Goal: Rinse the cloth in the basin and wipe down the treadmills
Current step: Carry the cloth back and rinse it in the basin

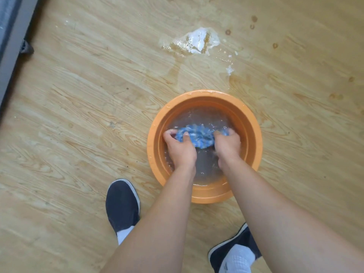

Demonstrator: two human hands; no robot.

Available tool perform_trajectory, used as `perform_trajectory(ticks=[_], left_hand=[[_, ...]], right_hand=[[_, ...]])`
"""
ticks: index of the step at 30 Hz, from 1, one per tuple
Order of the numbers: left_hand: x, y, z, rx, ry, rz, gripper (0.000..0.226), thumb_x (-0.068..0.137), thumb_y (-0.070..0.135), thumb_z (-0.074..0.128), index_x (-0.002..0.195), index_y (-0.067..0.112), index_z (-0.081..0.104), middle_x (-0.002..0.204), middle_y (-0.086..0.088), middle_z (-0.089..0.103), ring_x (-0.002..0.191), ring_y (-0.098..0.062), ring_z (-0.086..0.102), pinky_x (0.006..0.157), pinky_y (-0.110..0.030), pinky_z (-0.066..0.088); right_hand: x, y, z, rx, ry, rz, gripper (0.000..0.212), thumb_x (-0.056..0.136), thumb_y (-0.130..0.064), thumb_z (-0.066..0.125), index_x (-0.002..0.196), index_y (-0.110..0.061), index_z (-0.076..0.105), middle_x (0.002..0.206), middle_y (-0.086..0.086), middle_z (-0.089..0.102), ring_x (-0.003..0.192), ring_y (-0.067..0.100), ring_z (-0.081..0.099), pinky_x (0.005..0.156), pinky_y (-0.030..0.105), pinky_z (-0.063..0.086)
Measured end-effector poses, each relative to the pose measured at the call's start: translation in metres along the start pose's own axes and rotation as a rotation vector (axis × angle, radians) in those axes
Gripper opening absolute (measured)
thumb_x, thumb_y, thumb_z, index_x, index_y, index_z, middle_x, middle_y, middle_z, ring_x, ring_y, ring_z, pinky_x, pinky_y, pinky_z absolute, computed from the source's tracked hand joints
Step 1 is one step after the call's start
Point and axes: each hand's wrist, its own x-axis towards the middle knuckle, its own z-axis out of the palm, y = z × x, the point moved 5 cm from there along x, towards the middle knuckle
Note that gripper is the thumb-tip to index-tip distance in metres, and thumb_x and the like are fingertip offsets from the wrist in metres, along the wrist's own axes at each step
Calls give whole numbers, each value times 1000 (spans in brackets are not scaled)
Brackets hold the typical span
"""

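Note:
An orange round basin [254, 134] stands on the wooden floor, holding rippled water. A bunched blue and white cloth [199, 135] lies in the water between my hands. My left hand [180, 147] grips the cloth's left end, with the thumb curled over it. On the other side my right hand [227, 143] grips the right end, fingers sunk into the fabric. Both forearms reach down into the basin from the near side.
A puddle of water [194, 43] with white glare spreads on the floor beyond the basin, with droplet marks to its right. My two dark shoes [122, 203] [234, 251] flank the basin's near side. A grey frame edge [11, 48] runs along the far left.

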Motion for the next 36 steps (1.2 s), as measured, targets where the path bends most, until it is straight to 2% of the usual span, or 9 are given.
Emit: perform_trajectory(ticks=[3,7,10,12,17,20,23,30,36], left_hand=[[5,-14,21,-256,-133,-196,29,107,13,59,133,25,59,119,-3,72,103,-24,71,96,-41,60],[-15,-6,34,-354,-305,-224,15,108,14,57,102,15,71,88,-3,77,80,-18,73,73,-28,58],[-30,-6,27,-86,-387,43,33,107,46,56,108,21,76,105,2,81,102,-17,76,93,-33,59],[-32,-9,19,103,-392,192,23,106,42,59,112,26,74,112,5,77,108,-10,72,99,-31,54],[-22,-7,-2,325,-312,346,15,98,15,69,105,27,76,102,6,75,97,-15,69,91,-35,54],[-33,5,-6,728,-331,819,13,92,18,72,98,25,81,115,10,66,108,-19,53,94,-35,40],[-47,15,-15,874,-504,1127,22,96,28,64,112,28,78,119,8,55,109,-19,52,94,-35,38],[-40,19,-54,984,-506,868,52,96,4,49,142,19,66,124,1,63,110,-24,65,88,-42,56],[-44,34,-43,1188,-513,682,30,97,11,50,120,13,70,113,-11,63,109,-37,64,83,-42,51]], right_hand=[[-24,2,3,-158,-198,-174,15,87,-12,56,100,-16,62,91,-1,70,83,23,65,73,35,51],[-31,10,16,68,-276,-43,35,81,-24,51,117,-21,52,100,3,68,90,21,66,79,37,53],[-26,19,28,524,-314,269,34,93,-42,48,101,-15,67,93,8,75,84,25,73,79,40,61],[-23,15,30,581,-290,321,35,100,-39,45,83,-14,64,77,8,67,72,26,68,71,35,59],[-21,10,32,404,-350,320,13,78,-27,54,70,-18,52,68,6,55,67,27,55,73,42,53],[-20,10,21,240,-415,220,25,88,-43,69,81,-18,68,76,3,72,65,21,64,65,29,52],[-16,4,-1,-45,-339,-59,42,96,-43,70,64,-16,65,57,2,66,50,17,58,53,25,46],[-30,-7,-11,-293,-234,-180,52,94,-51,62,58,-20,41,51,-5,45,54,23,45,60,35,32],[-55,-31,11,-716,-427,-405,55,105,-44,50,59,-14,43,54,2,49,58,30,49,56,34,34]])
